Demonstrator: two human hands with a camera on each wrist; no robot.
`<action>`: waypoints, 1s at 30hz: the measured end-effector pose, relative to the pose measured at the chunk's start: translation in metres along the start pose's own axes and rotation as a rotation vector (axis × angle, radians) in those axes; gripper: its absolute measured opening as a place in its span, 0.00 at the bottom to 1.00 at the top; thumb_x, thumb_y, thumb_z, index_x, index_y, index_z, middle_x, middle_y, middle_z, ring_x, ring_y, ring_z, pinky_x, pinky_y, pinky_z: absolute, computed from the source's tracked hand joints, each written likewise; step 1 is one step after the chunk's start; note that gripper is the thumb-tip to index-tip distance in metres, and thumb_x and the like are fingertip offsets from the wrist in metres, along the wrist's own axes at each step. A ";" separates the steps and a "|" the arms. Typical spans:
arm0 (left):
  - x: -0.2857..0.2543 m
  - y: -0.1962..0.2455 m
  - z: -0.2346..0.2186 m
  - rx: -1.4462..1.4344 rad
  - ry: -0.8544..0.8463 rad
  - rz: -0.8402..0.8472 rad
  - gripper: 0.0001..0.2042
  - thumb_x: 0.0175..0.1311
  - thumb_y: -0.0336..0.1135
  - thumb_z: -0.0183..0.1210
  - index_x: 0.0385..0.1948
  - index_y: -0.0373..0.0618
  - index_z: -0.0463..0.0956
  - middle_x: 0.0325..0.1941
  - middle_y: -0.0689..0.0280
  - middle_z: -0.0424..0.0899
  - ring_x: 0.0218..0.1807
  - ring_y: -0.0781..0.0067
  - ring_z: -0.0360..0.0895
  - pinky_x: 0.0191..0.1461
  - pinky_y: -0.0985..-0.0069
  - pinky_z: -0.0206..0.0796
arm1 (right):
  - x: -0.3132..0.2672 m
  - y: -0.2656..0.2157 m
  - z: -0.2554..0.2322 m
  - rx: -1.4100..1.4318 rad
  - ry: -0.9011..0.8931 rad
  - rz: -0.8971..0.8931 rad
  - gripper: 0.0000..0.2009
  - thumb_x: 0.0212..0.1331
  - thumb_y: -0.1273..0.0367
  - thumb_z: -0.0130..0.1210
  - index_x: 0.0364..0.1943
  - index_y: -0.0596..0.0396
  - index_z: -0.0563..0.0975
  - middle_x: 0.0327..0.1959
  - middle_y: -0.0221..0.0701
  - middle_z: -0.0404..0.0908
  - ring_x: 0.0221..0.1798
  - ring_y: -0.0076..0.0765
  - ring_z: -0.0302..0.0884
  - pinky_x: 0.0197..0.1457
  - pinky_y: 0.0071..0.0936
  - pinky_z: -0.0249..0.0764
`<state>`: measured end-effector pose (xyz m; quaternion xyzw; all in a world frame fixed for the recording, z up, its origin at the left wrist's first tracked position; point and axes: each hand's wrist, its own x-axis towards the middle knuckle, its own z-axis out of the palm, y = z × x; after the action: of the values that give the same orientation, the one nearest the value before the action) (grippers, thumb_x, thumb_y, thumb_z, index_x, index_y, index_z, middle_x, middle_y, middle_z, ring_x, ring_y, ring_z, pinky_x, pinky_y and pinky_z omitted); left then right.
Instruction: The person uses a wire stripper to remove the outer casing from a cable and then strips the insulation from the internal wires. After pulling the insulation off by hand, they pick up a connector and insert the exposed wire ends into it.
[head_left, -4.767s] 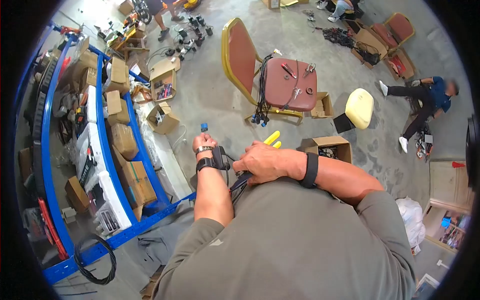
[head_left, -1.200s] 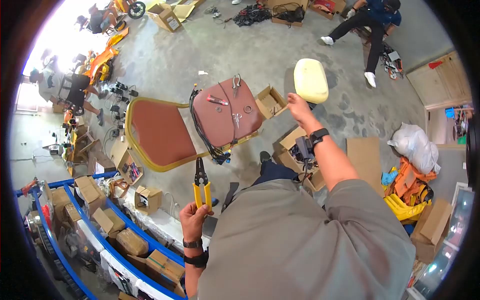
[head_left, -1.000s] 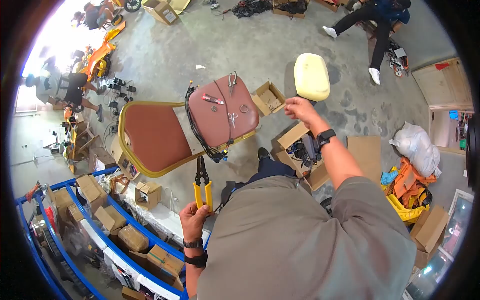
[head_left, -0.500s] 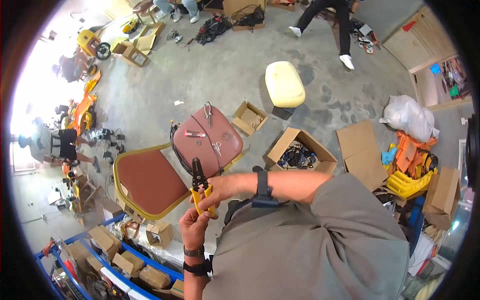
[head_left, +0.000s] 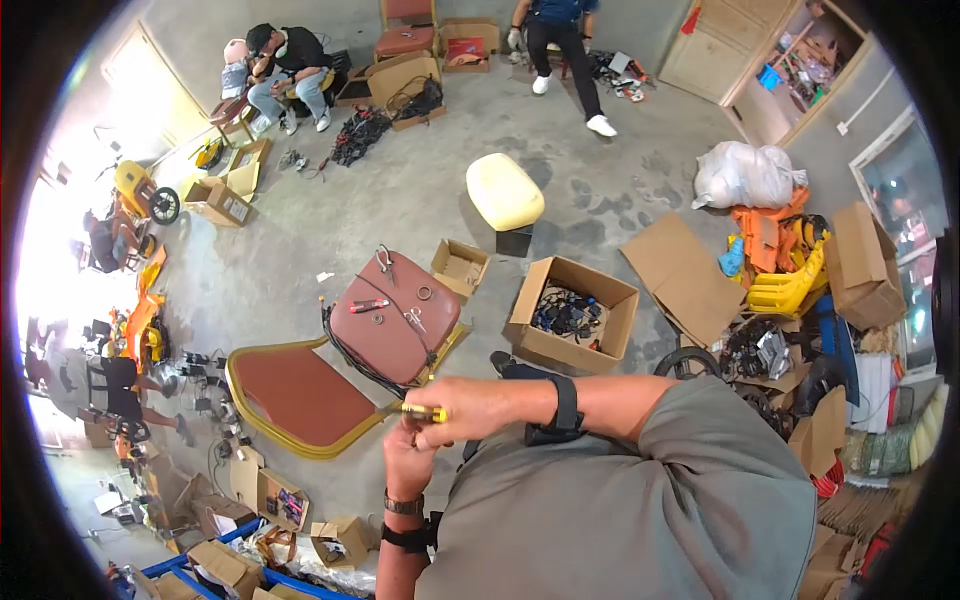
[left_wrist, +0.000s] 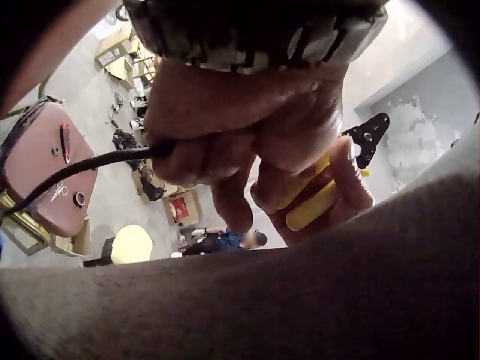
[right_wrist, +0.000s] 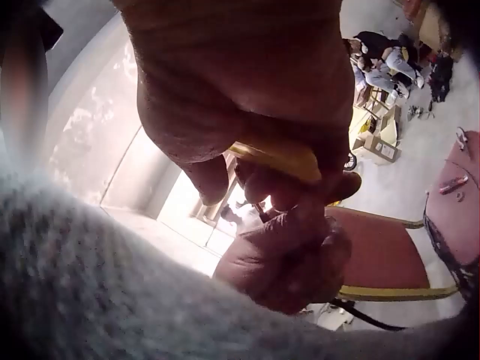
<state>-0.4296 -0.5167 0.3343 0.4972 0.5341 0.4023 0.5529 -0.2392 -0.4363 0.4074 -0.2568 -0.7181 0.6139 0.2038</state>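
My right hand (head_left: 468, 408) grips a pair of wire strippers with yellow handles (head_left: 424, 411), close in front of my shirt. Right beside it, my left hand (head_left: 406, 468) is curled round a black cable (left_wrist: 82, 165), which runs out of the fist in the left wrist view. The strippers' black head (left_wrist: 369, 139) shows past the fingers there. Seen from the right wrist, a yellow handle (right_wrist: 279, 159) lies in my right hand, above the left hand (right_wrist: 281, 262). The cable's end inside the left fist is hidden.
Ahead, a red chair seat (head_left: 390, 320) bears a red-handled tool (head_left: 370, 305), scissors (head_left: 414, 318), pliers (head_left: 384, 260), tape rings and a cable bundle. Nearby stand a box of wires (head_left: 520, 335), a smaller box (head_left: 462, 262) and a yellow stool (head_left: 505, 190). Several people sit farther off.
The strippers passed from my left hand to my right, which came back from reaching outward. They turned from upright to lying sideways. My head view swung right.
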 end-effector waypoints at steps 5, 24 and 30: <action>-0.042 -0.027 -0.003 -0.028 -0.046 -0.030 0.04 0.57 0.21 0.61 0.34 0.35 0.81 0.32 0.69 0.86 0.34 0.77 0.80 0.39 0.73 0.74 | -0.011 0.001 0.053 -0.279 -0.035 -0.031 0.13 0.53 0.67 0.65 0.37 0.57 0.75 0.30 0.42 0.82 0.37 0.55 0.82 0.41 0.44 0.75; -0.048 0.040 0.070 -0.205 0.155 0.099 0.09 0.72 0.29 0.57 0.41 0.30 0.79 0.29 0.58 0.85 0.28 0.72 0.81 0.35 0.76 0.74 | -0.047 0.000 -0.024 -0.244 0.029 -0.342 0.10 0.53 0.75 0.63 0.39 0.55 0.75 0.34 0.36 0.79 0.40 0.47 0.80 0.41 0.38 0.74; -0.008 0.062 0.114 -0.029 0.104 0.124 0.08 0.72 0.31 0.60 0.41 0.35 0.81 0.32 0.61 0.87 0.35 0.74 0.84 0.42 0.75 0.77 | -0.078 0.002 -0.080 -0.149 0.113 -0.349 0.08 0.51 0.75 0.61 0.35 0.57 0.76 0.34 0.39 0.81 0.40 0.51 0.81 0.41 0.41 0.75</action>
<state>-0.3122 -0.5270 0.3894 0.4996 0.5245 0.4688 0.5055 -0.1290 -0.4217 0.4201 -0.1769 -0.7827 0.4989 0.3275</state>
